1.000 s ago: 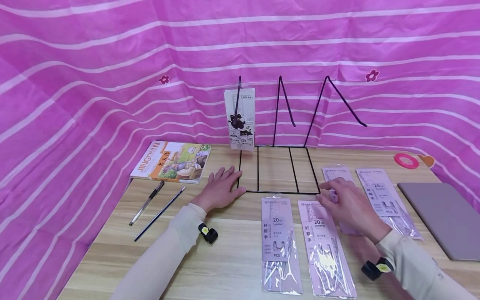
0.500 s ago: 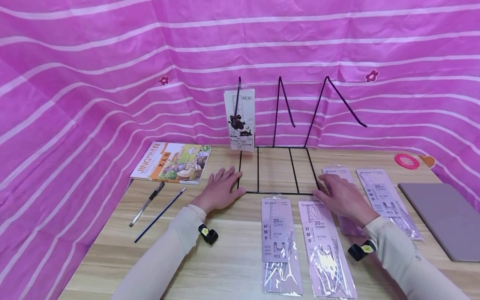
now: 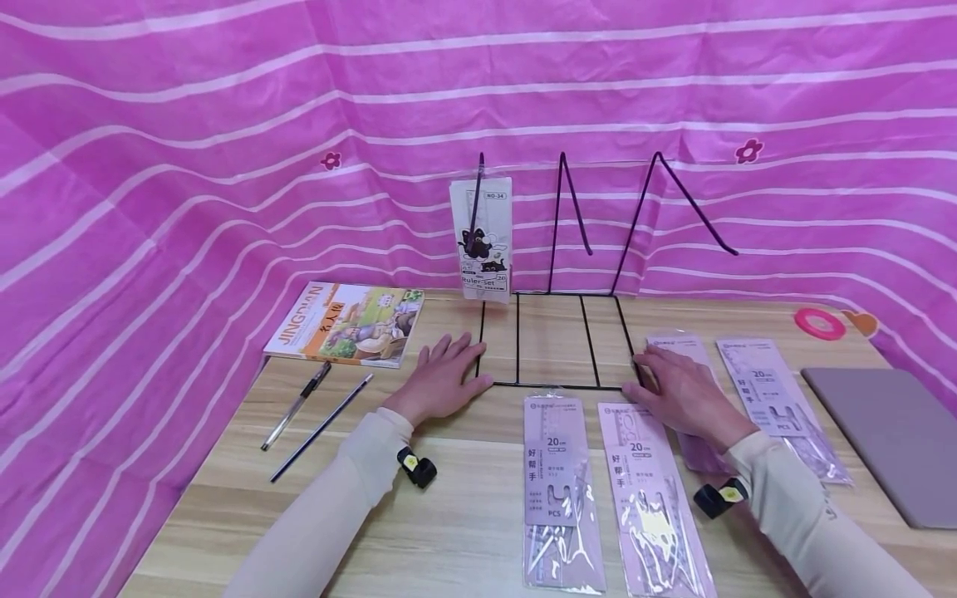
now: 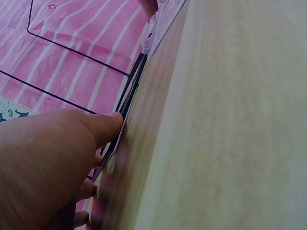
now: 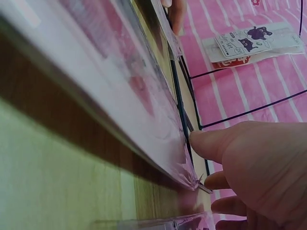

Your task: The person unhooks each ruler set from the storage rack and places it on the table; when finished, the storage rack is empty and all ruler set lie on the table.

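A black wire rack (image 3: 517, 340) stands at the back of the table, three hooked arms rising from its flat base. On its leftmost arm hangs a white ruler set (image 3: 493, 241) printed with black cats. My left hand (image 3: 443, 378) lies with fingers spread at the base's left front corner, thumb touching the wire. At the right front corner rests my right hand (image 3: 684, 394), fingers relaxed and thumb at the frame. Two purple packaged ruler sets, one left (image 3: 553, 490) and one right (image 3: 649, 482), lie before the rack. Under my right hand another packaged ruler set (image 3: 682, 342) is partly covered.
A further purple ruler set (image 3: 777, 407) lies at right beside a grey laptop-like slab (image 3: 882, 440). Behind it is a pink ring (image 3: 820, 324). At left are a magazine (image 3: 347, 324), a black pen (image 3: 295, 407) and a dark pencil (image 3: 321, 429). Pink striped cloth (image 3: 247, 166) hangs behind.
My right hand has relaxed from a more curled pose and settled flatter at the rack's right corner, slightly to the left. My left hand, the rack and the packages keep their places.
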{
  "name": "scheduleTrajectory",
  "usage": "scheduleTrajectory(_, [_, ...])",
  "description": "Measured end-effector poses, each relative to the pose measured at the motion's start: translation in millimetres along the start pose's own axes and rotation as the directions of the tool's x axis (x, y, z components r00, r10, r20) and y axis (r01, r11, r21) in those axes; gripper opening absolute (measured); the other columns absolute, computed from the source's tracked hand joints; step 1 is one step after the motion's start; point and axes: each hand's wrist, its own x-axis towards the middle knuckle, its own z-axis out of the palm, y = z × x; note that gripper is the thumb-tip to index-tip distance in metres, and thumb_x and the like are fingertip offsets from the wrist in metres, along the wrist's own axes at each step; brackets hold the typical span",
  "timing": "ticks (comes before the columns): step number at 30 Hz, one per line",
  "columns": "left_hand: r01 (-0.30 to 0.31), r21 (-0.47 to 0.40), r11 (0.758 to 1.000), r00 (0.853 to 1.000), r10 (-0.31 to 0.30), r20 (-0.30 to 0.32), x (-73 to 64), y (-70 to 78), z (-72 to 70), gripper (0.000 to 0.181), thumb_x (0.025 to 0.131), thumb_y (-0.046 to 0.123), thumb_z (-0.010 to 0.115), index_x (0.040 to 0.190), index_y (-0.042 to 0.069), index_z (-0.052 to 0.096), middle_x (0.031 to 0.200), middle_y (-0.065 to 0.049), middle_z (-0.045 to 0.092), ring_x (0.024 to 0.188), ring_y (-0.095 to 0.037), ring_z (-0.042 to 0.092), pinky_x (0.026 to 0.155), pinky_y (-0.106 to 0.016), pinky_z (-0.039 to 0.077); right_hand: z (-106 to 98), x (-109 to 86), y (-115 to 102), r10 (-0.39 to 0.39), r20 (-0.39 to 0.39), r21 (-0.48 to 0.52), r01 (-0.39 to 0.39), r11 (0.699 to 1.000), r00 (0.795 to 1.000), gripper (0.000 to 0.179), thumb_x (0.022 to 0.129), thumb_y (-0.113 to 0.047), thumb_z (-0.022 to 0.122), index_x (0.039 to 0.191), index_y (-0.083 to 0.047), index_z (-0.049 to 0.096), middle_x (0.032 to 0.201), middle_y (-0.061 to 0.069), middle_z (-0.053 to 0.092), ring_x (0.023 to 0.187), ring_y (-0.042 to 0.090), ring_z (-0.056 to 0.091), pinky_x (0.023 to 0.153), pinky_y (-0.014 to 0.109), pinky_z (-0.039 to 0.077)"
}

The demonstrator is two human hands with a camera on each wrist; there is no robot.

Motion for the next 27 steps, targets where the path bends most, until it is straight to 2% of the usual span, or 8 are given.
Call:
scheduleTrajectory(12, [0.013, -0.024, 1.000, 1.000, -0.013, 0.002, 1.2, -0.5, 0.3, 0.070, 0.106, 0.060, 0.050, 0.166, 0.027, 0.035, 0.177, -0.007, 0.017, 0.165, -0.038, 0.007, 0.131, -0.067, 0.002, 4.1, 2.8, 1.8, 0.007, -0.001, 0.029, -0.007, 1.000, 1.000, 0.066, 0.102, -0.042, 0.068, 0.149, 0.002, 0.053, 0.160, 0.035, 0.040, 0.146, 0.057, 0.034, 0.114, 0.072, 0.028])
scheduleTrajectory(21, [0.015, -0.028, 1.000, 1.000, -0.015, -0.005, 2.3, -1.1, 0.9, 0.071, 0.105, 0.061, 0.051, 0.165, 0.027, 0.036, 0.177, -0.006, 0.018, 0.165, -0.038, 0.008, 0.131, -0.066, 0.003, 6.0, 2.6, 5.1, 0.027, 0.013, 0.054, -0.027, 0.998, 1.000, 0.067, 0.102, -0.038, 0.066, 0.152, 0.002, 0.049, 0.163, 0.035, 0.033, 0.151, 0.057, 0.027, 0.120, 0.074, 0.020])
scheduleTrajectory(27, [0.010, -0.032, 0.999, 1.000, -0.011, -0.006, 3.4, -2.7, -0.5, 0.071, 0.105, 0.060, 0.051, 0.165, 0.026, 0.036, 0.177, -0.007, 0.020, 0.165, -0.038, 0.009, 0.131, -0.067, 0.004, 7.4, 3.5, 7.8, 0.019, -0.002, 0.061, -0.019, 0.998, 1.000, 0.068, 0.102, -0.042, 0.067, 0.151, 0.002, 0.051, 0.164, 0.034, 0.034, 0.150, 0.058, 0.027, 0.117, 0.075, 0.020])
